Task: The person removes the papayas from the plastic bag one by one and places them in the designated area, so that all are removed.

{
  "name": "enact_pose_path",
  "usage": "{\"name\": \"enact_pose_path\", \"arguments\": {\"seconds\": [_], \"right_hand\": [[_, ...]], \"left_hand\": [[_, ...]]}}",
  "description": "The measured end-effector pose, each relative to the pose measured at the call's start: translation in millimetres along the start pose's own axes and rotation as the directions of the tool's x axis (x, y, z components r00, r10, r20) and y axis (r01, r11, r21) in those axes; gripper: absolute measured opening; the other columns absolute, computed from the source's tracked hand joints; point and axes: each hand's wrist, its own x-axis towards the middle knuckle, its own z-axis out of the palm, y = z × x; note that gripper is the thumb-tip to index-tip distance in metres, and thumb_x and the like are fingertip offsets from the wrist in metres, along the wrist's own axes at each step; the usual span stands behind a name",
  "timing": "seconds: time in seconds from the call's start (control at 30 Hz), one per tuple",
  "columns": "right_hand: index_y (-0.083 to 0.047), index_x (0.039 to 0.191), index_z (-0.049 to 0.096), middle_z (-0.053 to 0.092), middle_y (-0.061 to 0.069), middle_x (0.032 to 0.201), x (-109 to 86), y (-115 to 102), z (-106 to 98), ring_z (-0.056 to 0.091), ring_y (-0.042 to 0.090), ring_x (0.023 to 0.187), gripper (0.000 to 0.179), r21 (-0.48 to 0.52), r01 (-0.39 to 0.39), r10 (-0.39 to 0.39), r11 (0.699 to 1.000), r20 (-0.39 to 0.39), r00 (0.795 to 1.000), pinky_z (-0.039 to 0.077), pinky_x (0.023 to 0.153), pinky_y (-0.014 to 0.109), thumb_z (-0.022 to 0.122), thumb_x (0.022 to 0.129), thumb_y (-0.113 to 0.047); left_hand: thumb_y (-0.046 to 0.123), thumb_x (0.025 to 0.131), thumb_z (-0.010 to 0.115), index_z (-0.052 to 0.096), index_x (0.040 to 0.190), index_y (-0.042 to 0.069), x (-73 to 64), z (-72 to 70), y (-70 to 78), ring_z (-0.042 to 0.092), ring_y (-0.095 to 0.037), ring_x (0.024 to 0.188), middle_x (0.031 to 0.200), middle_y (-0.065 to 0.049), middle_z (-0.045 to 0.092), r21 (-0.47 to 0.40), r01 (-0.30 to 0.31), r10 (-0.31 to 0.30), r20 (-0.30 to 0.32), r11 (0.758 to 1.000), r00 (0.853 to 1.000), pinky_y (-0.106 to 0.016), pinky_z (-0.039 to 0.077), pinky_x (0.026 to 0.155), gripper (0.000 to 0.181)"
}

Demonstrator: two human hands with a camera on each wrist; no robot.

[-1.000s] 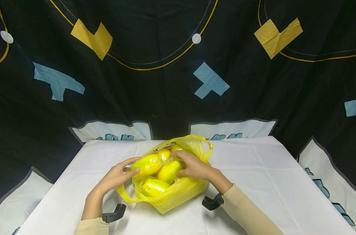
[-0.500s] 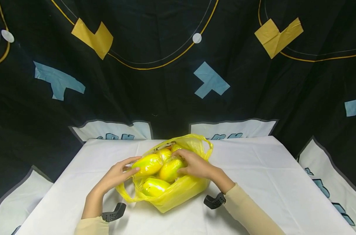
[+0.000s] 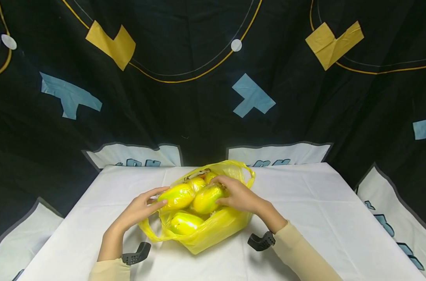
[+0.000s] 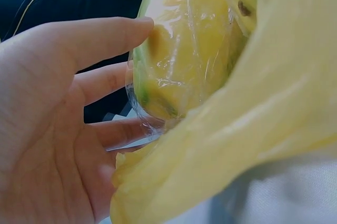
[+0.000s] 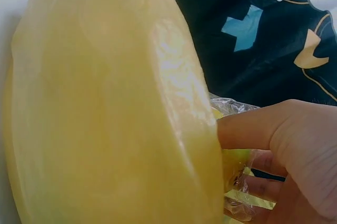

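A yellow plastic bag (image 3: 220, 232) lies wide on the table, filled with several yellow-green mangoes in clear film. My left hand (image 3: 137, 210) grips the end of the left mango (image 3: 179, 196), its thumb on the near side and fingers reaching behind. In the left wrist view that mango (image 4: 184, 50) shows its crinkled film. On the other side, my right hand (image 3: 239, 196) holds the right mango (image 3: 206, 199) by its outer end, between thumb and fingers. The bag wall hides most of this mango in the right wrist view.
Nearer the front of the bag lies another mango (image 3: 186, 223), and more sit at the back. The bag's handle loops (image 3: 249, 181) stand out at its ends. A white cloth covers the table (image 3: 304, 218); a black curtain (image 3: 185, 117) hangs behind.
My right hand has shifted slightly to the right, and the mango in it has moved right with it. The left hand stays in place on its mango.
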Motion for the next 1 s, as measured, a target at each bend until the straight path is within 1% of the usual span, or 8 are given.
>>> {"name": "enact_pose_path", "arguments": {"seconds": [0.17,0.37,0.53,0.7,0.87,1.0], "right_hand": [[-0.015,0.127,0.055,0.057,-0.004,0.127,-4.7,-2.6,-5.7,0.051,0.012,0.118,0.053,0.012,-0.009,0.01,1.0,-0.043,0.999,0.045,0.099,0.031,0.08,0.08,-0.014],[-0.016,0.126,0.056,0.057,-0.006,0.126,-11.9,-3.7,-13.5,0.052,0.011,0.116,0.053,0.042,-0.051,0.055,0.998,-0.101,0.993,0.047,0.097,0.03,0.081,0.079,-0.015],[-0.012,0.126,0.057,0.057,-0.003,0.127,-20.5,-5.3,-18.3,0.055,0.017,0.113,0.053,0.125,-0.057,0.078,0.991,-0.168,0.983,0.05,0.094,0.036,0.08,0.079,-0.01],[-0.012,0.124,0.058,0.059,-0.002,0.123,-29.2,-4.8,-22.7,0.057,0.019,0.109,0.051,0.188,-0.073,0.115,0.98,-0.223,0.968,0.05,0.094,0.037,0.08,0.078,-0.007],[-0.014,0.121,0.059,0.06,-0.002,0.119,-37.5,-5.2,-28.1,0.057,0.021,0.104,0.05,0.213,-0.088,0.142,0.973,-0.251,0.957,0.052,0.09,0.038,0.081,0.077,-0.007],[-0.014,0.121,0.059,0.061,-0.002,0.117,-44.7,-5.4,-31.6,0.058,0.021,0.105,0.05,0.213,-0.103,0.16,0.971,-0.267,0.95,0.052,0.089,0.04,0.081,0.077,-0.008]], "left_hand": [[0.044,0.091,0.062,0.05,0.141,0.017,-0.2,-0.1,1.0,0.05,-0.046,0.119,0.142,-0.017,0.048,0.001,-0.006,0.006,0.0,1.0,1.0,-0.063,0.045,0.091,0.058],[0.044,0.092,0.062,0.051,0.14,0.017,-0.6,-0.3,1.8,0.051,-0.045,0.118,0.142,-0.016,0.048,0.013,-0.028,0.028,0.0,1.0,1.0,-0.063,0.044,0.091,0.057],[0.044,0.092,0.062,0.05,0.141,0.017,-0.3,1.0,2.1,0.052,-0.046,0.118,0.141,-0.016,0.049,0.02,-0.028,0.028,-0.002,0.999,1.0,-0.064,0.043,0.092,0.057],[0.045,0.092,0.061,0.05,0.141,0.018,-0.2,1.8,3.2,0.051,-0.047,0.118,0.141,-0.017,0.048,0.023,-0.017,0.017,-0.001,1.0,1.0,-0.065,0.043,0.091,0.057],[0.045,0.092,0.061,0.05,0.141,0.019,-0.3,1.7,3.7,0.051,-0.046,0.119,0.142,-0.016,0.048,0.02,-0.01,0.01,-0.003,1.0,1.0,-0.065,0.043,0.091,0.057],[0.045,0.092,0.061,0.051,0.14,0.019,-0.2,1.7,3.8,0.051,-0.046,0.119,0.142,-0.016,0.048,0.022,-0.005,0.005,-0.001,1.0,1.0,-0.064,0.044,0.091,0.056]]}}
